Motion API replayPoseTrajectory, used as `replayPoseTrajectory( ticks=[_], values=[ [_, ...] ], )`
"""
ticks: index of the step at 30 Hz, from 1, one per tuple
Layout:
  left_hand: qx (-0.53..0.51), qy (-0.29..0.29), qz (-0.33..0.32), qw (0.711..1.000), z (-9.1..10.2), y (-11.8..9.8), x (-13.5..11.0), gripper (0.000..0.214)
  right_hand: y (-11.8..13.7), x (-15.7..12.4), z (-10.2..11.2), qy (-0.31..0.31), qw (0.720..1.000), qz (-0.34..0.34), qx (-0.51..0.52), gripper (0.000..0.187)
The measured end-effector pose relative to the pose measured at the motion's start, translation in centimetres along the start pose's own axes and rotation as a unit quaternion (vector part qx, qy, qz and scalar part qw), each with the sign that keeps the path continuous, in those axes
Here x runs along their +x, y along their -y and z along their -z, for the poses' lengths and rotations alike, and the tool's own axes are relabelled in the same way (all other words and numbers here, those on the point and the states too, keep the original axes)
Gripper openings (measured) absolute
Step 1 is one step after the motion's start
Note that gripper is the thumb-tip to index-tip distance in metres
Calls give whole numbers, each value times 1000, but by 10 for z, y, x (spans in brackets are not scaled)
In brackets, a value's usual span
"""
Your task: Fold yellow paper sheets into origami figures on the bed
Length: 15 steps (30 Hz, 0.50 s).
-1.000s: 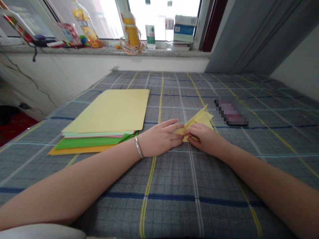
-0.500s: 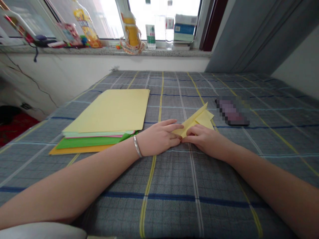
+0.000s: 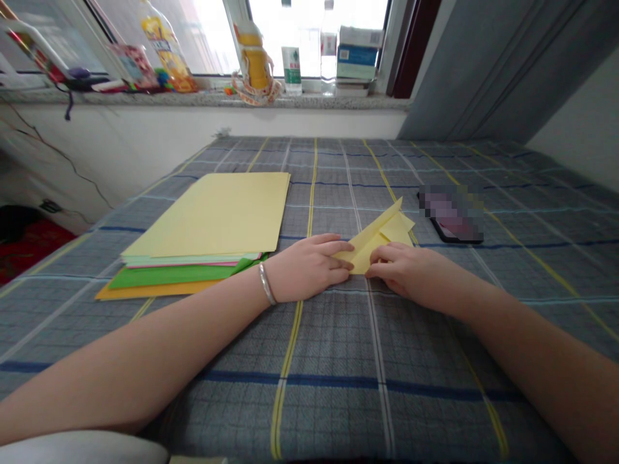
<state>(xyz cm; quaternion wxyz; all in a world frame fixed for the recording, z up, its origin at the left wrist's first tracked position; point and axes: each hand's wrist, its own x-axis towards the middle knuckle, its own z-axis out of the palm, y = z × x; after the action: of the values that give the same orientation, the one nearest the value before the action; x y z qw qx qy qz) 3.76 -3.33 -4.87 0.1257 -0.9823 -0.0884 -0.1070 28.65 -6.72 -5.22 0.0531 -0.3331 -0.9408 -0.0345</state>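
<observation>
- The left hand [image 3: 307, 267] is lying flat on the checked grey bedcover [image 3: 309, 399], its fingers [image 3: 338, 246] extended and resting on the left tip of the folded yellow paper [image 3: 380, 241]; it is not clamping the paper.
- A silver bangle [image 3: 265, 283] is circling the left wrist.
- The right hand [image 3: 411, 274] is reaching in from the other side with curled fingers [image 3: 382, 258] touching the paper's lower edge; I cannot tell whether they are pinching it.
- The two hands are staying apart, with the folded yellow paper lying between them on the bed.
- The folded yellow paper is showing pointed flaps, its tip aiming away from the person.
- A stack of coloured paper [image 3: 213, 219] is lying just left of the left hand, with pale yellow on top and green and orange sheets [image 3: 169, 277] beneath.
- A pixelated phone [image 3: 452, 216] is lying right of the folded yellow paper, near it.
- Bottles [image 3: 292, 64] and a stack of boxes [image 3: 358, 55] are standing on the windowsill [image 3: 207, 100] beyond the bed.
</observation>
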Motion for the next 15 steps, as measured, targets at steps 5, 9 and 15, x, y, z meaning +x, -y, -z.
replayPoseTrajectory(
  ticks=[5, 9, 15],
  values=[
    [4, 14, -3, 1000, -1, 1, 0, 19, 0, -2, 5, 12, 1000, -15, 5, 23],
    [-9, -1, -8, 1000, -2, 2, -1, 15, -3, -5, 7, 30, 999, -24, 17, 21],
    [-23, 8, -8, 1000, -7, 6, -4, 14, -5, -5, 7, 27, 999, -28, 24, 16]
  ],
)
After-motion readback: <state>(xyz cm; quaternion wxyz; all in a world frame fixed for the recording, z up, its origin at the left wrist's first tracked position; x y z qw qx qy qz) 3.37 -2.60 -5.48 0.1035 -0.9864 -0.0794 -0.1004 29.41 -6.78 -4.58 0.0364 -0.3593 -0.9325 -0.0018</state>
